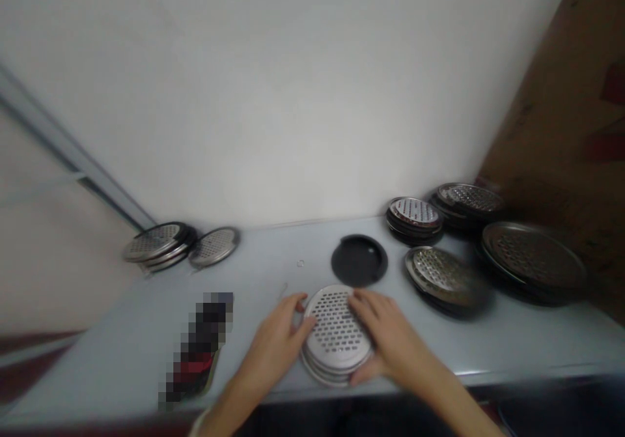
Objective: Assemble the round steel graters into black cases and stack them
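Observation:
A round perforated metal disc (pixel 334 326) lies on top of a small stack of like discs near the front edge of a pale grey table (pixel 273 254). My left hand (pixel 278 339) curls round the stack's left rim, fingers bent against it. Over the right side rests my right hand (pixel 385 339), fingers lying on the top disc and thumb under the stack's edge. Just behind the stack sits a black round lid-like part (pixel 359 260).
Stacks of perforated metal discs stand at the back right (pixel 415 219) (pixel 469 199), a larger one (pixel 532 254) far right, another (pixel 442 274) nearer. More discs (pixel 159 241) (pixel 215 245) lie back left. A blurred-out dark item (pixel 200 342) lies left of my hands. White wall behind.

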Demonstrator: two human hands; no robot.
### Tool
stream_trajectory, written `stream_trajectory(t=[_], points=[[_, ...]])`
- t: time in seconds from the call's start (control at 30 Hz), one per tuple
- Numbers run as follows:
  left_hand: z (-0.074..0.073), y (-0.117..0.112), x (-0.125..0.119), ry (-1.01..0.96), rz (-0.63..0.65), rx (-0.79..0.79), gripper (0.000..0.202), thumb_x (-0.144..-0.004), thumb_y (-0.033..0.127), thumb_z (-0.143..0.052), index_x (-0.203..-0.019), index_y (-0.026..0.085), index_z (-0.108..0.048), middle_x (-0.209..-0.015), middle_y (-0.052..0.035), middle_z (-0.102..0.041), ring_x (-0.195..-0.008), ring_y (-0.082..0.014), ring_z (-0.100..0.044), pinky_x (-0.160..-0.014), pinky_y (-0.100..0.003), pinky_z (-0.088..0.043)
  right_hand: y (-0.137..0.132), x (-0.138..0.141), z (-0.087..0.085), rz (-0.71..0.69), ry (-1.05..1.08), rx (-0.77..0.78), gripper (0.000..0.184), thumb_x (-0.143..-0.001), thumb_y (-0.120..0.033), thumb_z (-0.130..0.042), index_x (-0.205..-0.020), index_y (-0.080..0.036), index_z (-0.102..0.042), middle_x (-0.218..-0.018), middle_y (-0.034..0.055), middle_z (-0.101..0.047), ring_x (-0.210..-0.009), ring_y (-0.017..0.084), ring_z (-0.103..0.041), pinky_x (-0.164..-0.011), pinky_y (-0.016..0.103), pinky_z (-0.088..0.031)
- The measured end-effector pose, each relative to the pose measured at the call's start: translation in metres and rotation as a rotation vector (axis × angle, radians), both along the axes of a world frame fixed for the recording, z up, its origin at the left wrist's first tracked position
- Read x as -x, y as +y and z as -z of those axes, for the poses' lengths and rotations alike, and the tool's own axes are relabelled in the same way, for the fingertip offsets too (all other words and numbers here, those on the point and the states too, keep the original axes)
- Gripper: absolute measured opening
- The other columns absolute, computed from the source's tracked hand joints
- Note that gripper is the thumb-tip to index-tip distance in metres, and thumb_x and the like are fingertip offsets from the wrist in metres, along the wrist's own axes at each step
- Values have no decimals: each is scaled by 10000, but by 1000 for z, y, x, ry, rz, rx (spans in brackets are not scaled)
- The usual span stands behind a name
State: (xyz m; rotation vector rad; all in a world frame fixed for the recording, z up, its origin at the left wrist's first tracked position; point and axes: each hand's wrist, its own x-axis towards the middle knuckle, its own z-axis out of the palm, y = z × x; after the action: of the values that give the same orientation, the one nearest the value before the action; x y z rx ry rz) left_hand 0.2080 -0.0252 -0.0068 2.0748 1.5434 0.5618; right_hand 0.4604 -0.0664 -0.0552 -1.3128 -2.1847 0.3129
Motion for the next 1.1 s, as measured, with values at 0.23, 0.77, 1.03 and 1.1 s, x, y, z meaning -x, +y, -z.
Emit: stream_trajectory(t=[0.23,0.77,1.03,1.1], points=[[10,-4,5,-145,43,74,466,-896,327,-581,-1346,212,-541,-1181,-93,-687,-816,-211,-687,-819,-378,-574,-7,-1,-12,-59,-17,132,1235,-500,-655,-930,-1515,-144,-447,-1532,240,-457,-1392,423,-446,-1163,563,-375],[37,-19,8,94,166,-267,349,-1004,232,-479,-1321,219,-623,-1266,-123,-659,-1181,-285,-628,-1041,-468,-533,-27,19,5,3,-186,141,1292,-542,-577,-949,-1584,-124,-332,-1663,258,-213,-1523,459,-221,-1186,600,-344],[54,-19,9,303,210,-493,452,-970,88,-451,-1381,220,-586,-1283,-126,-667,-1157,-270,-654,-974,-447,-586,-33,32,12,58,-319,84,1479,-397,-701,-939,-1572,-42,-330,-1655,293,-174,-1506,535,-179,-1183,669,-305],[55,-20,11,323,215,-516,484,-942,61,-464,-1382,221,-588,-1286,-125,-671,-1153,-274,-656,-963,-447,-592,-37,37,16,103,-323,24,1420,-440,-624,-965,-1571,-45,-330,-1655,285,-190,-1506,525,-195,-1190,664,-299]])
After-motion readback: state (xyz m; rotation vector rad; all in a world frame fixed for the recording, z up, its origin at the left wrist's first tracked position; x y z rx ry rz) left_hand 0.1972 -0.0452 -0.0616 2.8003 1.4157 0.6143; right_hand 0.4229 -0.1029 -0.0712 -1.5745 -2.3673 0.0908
